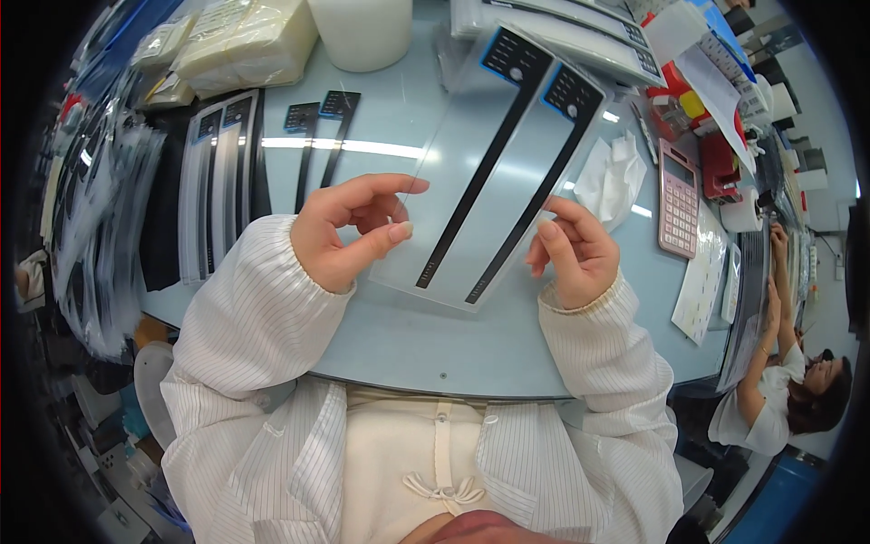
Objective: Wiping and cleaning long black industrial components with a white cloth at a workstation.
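Note:
A long clear plastic sheet with two black strips and dark printed heads is held tilted above the pale blue table. My left hand grips its left edge between thumb and fingers. My right hand pinches its right edge near the lower corner. Both sleeves are white with fine stripes.
Two loose black strips lie on the table left of the sheet, next to stacked sheets. A crumpled white tissue and a pink calculator sit on the right. A white cylinder stands at the back. Another person works at far right.

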The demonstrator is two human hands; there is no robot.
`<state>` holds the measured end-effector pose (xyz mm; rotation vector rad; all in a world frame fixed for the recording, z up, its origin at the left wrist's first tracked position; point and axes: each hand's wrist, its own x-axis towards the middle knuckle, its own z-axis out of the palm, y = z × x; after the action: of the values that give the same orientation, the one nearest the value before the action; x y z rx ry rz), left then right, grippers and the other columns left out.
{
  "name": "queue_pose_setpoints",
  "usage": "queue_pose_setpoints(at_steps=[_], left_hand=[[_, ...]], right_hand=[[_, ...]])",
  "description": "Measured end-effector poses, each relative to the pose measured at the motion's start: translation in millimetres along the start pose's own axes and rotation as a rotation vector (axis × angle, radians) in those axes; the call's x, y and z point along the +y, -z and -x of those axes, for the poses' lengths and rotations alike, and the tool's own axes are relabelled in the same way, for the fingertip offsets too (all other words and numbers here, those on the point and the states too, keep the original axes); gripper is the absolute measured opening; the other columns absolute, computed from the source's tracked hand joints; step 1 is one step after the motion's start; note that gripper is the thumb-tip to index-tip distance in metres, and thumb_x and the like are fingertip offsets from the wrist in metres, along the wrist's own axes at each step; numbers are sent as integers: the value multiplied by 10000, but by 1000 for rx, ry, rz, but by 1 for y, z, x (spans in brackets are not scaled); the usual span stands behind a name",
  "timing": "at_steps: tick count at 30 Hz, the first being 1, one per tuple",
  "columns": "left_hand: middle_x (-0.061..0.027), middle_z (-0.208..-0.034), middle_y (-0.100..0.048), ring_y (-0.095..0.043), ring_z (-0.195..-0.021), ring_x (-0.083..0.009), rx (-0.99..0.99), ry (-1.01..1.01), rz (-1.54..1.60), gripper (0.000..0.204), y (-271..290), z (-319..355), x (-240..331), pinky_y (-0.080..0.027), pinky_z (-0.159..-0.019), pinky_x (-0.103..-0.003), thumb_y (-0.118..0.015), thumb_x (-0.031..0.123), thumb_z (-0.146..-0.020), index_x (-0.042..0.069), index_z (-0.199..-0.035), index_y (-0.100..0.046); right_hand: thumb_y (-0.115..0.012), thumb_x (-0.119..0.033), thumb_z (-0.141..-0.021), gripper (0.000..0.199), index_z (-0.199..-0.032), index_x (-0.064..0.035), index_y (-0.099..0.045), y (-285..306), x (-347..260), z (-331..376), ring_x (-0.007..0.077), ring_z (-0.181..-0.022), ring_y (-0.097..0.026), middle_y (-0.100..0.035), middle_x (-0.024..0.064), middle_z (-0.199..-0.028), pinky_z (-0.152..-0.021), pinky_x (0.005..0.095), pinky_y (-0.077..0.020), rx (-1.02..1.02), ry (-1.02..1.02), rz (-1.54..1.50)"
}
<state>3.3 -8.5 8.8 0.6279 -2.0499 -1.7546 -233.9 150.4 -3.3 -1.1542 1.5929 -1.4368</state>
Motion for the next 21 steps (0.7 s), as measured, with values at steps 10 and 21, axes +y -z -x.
queue_pose_setpoints(at_steps=[10,21], left_hand=[[-44,-840,-652,-588,-706,-100,286,-106,-118,278,27,13,13,-489,-666,-222,-552,-38,-876,2,-1137,-637],[-46,-852,-671,-572,-671,-90,921,-184,-18,208,132,99,-43,-424,-568,-202,-597,86,-924,24,-1118,-639]], right_hand=[[-526,-88,-945,287,-1211,19,-544,-5,0,-3,98,-529,-516,-586,45,-641,-485,218,-428,189,-13,-66],[-518,-45,-938,271,-1196,32,-547,0,-17,-12,97,-532,-532,-574,37,-640,-494,205,-433,166,43,-67]])
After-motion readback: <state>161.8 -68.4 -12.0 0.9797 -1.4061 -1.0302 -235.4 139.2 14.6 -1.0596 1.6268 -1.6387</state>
